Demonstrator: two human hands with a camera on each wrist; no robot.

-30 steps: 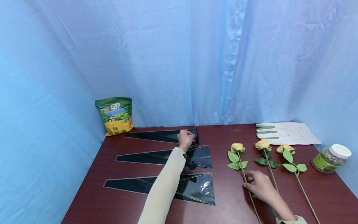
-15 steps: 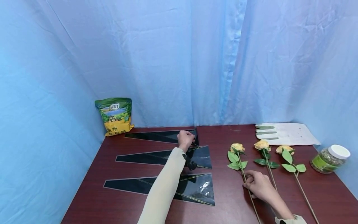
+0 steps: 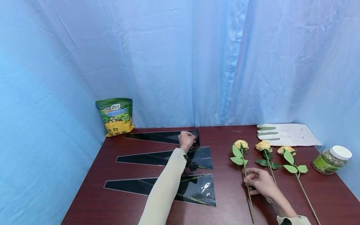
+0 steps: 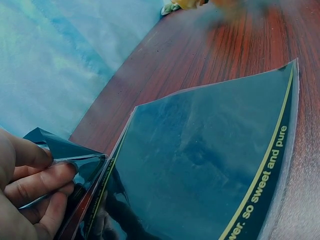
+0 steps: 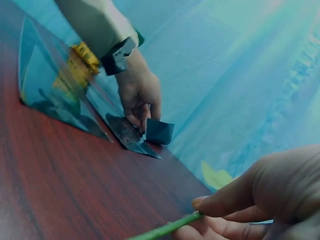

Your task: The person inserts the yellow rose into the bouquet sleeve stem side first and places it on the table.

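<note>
Right hand (image 3: 262, 184) pinches a rose (image 3: 237, 160) left of two other roses (image 3: 263, 146): bloom (image 3: 241, 144) toward the curtain (image 3: 157, 68), long axis near-to-far. Left hand (image 3: 186, 139) pinches the far sleeve (image 3: 160, 136). Middle sleeve (image 4: 200, 150): "so sweet and pure"; bag (image 3: 113, 117): "尚洋".

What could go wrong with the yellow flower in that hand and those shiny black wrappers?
The right grip pinches a yellow rose by its thin stem, so the flower might twist or slip.
The left grip holds up the wide end of the farthest black wrapper; if it slips, that end might drop flat.
The left arm reaches over the middle wrapper and nearest wrapper, so it could nudge them.
</note>
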